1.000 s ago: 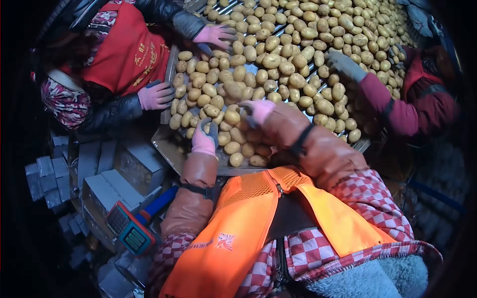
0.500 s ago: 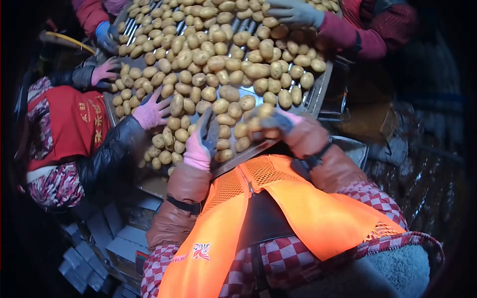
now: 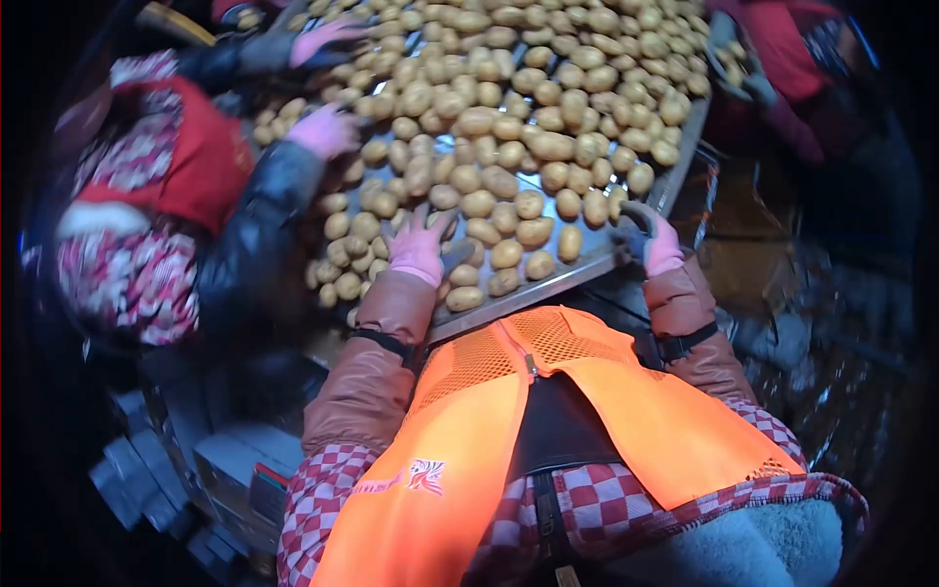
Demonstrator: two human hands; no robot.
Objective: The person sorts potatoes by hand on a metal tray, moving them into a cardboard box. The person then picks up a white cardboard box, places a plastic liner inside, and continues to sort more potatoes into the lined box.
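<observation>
Many potatoes (image 3: 477, 203) lie on a metal sorting table (image 3: 548, 284) with a raised front edge. My left hand (image 3: 421, 249), in a pink and grey glove, rests among the potatoes near the front edge, its fingers spread and palm down. At the table's right front corner is my right hand (image 3: 653, 238), gloved the same way. Its fingers are apart and reach toward the potatoes at the edge, and I see nothing held in it.
On the left a co-worker in a red apron (image 3: 210, 161) reaches over the potatoes with pink gloves. Another co-worker's gloved hand (image 3: 729, 59) holds potatoes at the upper right. Cardboard (image 3: 738, 254) stands right of the table; grey blocks (image 3: 147, 479) lie lower left.
My right hand has moved right to the table corner and no longer has potatoes in it. My left hand now lies flatter. The view has shifted, and the right co-worker's hand has drawn back.
</observation>
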